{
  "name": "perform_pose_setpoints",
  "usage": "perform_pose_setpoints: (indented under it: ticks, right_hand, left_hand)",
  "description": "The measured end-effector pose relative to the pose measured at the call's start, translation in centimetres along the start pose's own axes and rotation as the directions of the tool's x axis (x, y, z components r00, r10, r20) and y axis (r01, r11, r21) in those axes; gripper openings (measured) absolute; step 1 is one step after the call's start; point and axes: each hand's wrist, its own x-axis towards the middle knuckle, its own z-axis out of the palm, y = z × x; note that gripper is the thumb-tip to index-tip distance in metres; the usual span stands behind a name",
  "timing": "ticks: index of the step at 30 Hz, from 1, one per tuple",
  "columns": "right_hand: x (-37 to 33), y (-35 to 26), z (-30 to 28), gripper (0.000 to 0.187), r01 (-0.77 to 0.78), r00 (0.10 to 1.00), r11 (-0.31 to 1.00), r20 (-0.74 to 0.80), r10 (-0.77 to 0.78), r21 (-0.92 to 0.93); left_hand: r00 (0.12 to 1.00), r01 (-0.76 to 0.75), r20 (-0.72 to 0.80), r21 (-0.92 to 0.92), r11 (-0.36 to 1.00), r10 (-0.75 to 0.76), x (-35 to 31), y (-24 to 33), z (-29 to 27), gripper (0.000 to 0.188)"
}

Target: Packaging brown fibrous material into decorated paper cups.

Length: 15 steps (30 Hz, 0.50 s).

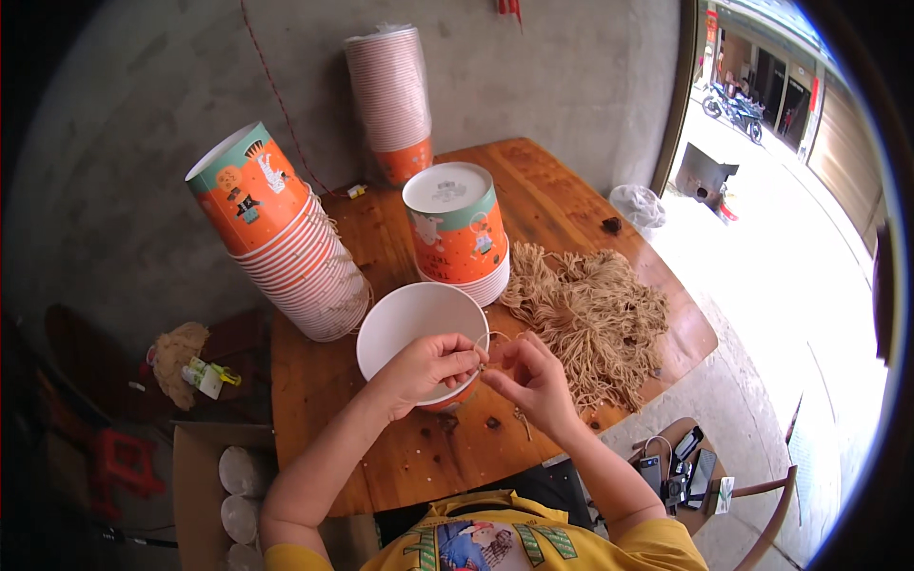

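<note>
A white-lined paper bucket (405, 319) with an orange outside stands upright on the wooden table in front of me. At its right rim my left hand (436, 369) is closed, its fingertips pinching a thin tan cord (484, 340). Close beside it my right hand (535, 379) is also closed, thumb and fingers pinched on the same cord. The cord makes a small loop between the two hands, and a loose end hangs below the right hand. Fingers hide the exact spot where cord and rim meet.
A heap of tan cords (595, 319) lies right on the wooden table (381, 466). Upside-down bucket stacks stand behind: a short one (457, 233), a leaning one with cords (286, 247), and a wrapped one (390, 95). A cardboard box (195, 495) sits lower left; a chair (724, 481) holds small items.
</note>
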Motion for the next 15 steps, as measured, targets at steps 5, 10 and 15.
perform_pose_setpoints:
  ticks: [5,10,15]
  right_hand:
    - [-0.6,-0.4,1.1,0.015,-0.039,0.999,0.997,-0.030,0.037,-0.065]
    - [-0.8,-0.7,1.9,0.012,-0.172,0.985,0.966,0.006,0.174,0.191]
    - [-0.8,-1.9,2.6,0.009,-0.074,0.994,0.992,-0.072,0.082,0.104]
  left_hand:
    - [1.000,-0.014,0.005,-0.009,1.000,0.014,0.0,0.1,0.0,0.018]
    - [1.000,-0.012,-0.019,-0.032,0.999,0.012,-0.2,0.2,0.2,0.016]
    - [0.994,0.081,-0.066,-0.092,0.992,-0.087,-0.5,0.7,0.4,0.012]
